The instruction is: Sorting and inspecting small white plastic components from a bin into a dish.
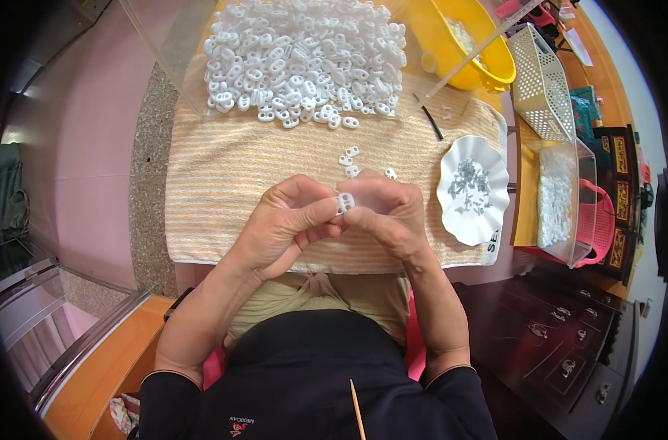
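White two-holed piece (348, 199), pinched between both hands (279, 220) (394, 211), forearms (215, 308) (438, 304) converging

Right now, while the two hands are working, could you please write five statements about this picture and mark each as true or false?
1. The left hand and the right hand hold one small white piece between them. True.
2. The big pile lies right of the dish. False: the big pile lies left of it.
3. Small grey pieces lie in a wavy-edged white dish. True.
4. The oval basin is green. False: the oval basin is yellow.
5. The striped towel lies beneath the dish. True.
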